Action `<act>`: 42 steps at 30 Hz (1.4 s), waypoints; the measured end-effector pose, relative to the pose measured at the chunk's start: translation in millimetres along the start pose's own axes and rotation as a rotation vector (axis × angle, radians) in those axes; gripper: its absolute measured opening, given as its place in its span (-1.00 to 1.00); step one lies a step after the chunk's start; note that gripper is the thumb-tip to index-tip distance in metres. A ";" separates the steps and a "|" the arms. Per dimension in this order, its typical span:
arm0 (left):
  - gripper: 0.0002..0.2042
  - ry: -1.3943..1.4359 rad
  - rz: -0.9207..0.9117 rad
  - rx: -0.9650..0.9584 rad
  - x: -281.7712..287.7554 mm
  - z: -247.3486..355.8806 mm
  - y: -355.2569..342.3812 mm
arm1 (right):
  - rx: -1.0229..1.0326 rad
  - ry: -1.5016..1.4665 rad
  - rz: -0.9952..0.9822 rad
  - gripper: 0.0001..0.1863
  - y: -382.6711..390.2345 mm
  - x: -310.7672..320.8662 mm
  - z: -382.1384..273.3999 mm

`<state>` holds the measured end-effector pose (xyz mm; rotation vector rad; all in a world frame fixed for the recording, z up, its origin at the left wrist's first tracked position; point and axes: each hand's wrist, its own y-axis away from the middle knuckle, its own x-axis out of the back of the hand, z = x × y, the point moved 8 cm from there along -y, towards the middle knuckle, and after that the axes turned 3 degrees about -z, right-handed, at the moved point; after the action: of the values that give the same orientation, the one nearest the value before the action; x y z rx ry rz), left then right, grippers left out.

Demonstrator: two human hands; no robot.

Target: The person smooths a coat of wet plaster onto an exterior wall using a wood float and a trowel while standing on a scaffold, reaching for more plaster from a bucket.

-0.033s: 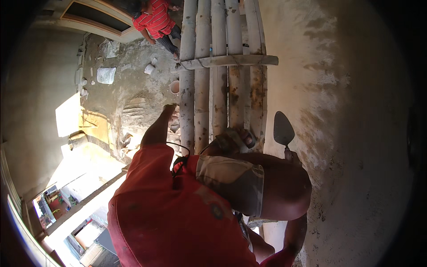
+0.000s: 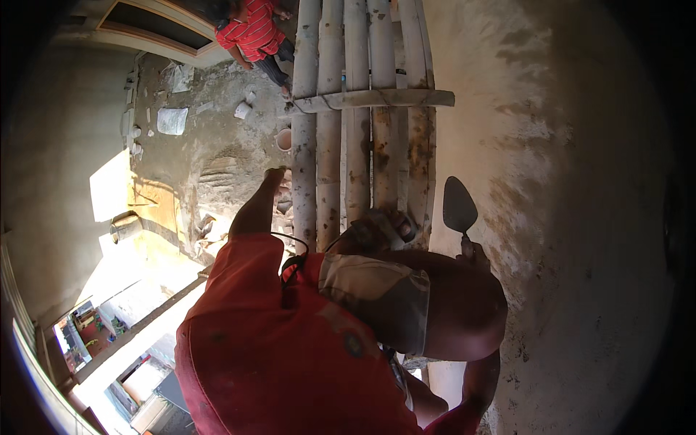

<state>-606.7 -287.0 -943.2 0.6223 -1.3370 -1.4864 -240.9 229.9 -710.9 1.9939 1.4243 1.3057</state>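
Note:
A pointing trowel [image 2: 460,205] with a leaf-shaped grey blade stands blade-up beside the plastered wall [image 2: 536,239]. My right hand [image 2: 475,255], partly hidden behind my bare knee, is closed round its handle. My left arm reaches forward from the red sleeve. At its end my left hand [image 2: 275,175] is beside the left edge of the bamboo poles [image 2: 330,159]; its fingers are too small and dark to make out. My foot [image 2: 380,230], in dark shadow, rests on the poles, with my bent knee in patterned shorts above it.
A wooden crosspiece [image 2: 370,99] is tied over the poles. Well below lies a rough floor with a round bucket [image 2: 284,139], a white sack [image 2: 172,121] and rubble. Another person in a red striped shirt [image 2: 254,32] stands at the far left. Bright light enters lower left.
The trowel in my right hand has shifted slightly up and to the left. My left hand has barely moved.

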 end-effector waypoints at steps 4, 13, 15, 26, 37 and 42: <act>-0.41 0.274 -0.038 -0.172 -50.4 50.9 36.0 | 0.232 -0.065 0.065 -0.61 -29.6 -13.4 -22.4; -0.33 0.007 0.439 -0.488 -44.9 56.9 45.2 | 0.089 -0.451 0.051 -0.62 -39.4 -40.2 -28.1; -0.31 -0.136 0.506 -0.505 -52.8 72.4 69.1 | 0.026 -0.596 0.073 -0.63 -41.7 -48.2 -23.0; -0.29 -0.237 0.594 -0.401 -68.1 96.5 129.0 | 0.362 -0.166 0.020 -0.67 -6.6 9.2 -119.8; -0.36 -0.259 0.599 -0.386 -62.6 90.3 113.7 | -0.075 -0.856 -0.740 -0.68 -26.6 -119.2 -105.0; -0.37 -0.296 0.619 -0.387 -65.7 92.4 117.4 | -0.097 -0.759 -0.586 -0.66 -39.0 -115.8 -109.1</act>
<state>-624.2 -175.7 -825.1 -0.2575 -1.2539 -1.2852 -360.7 121.6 -738.3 1.5514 1.3451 0.2998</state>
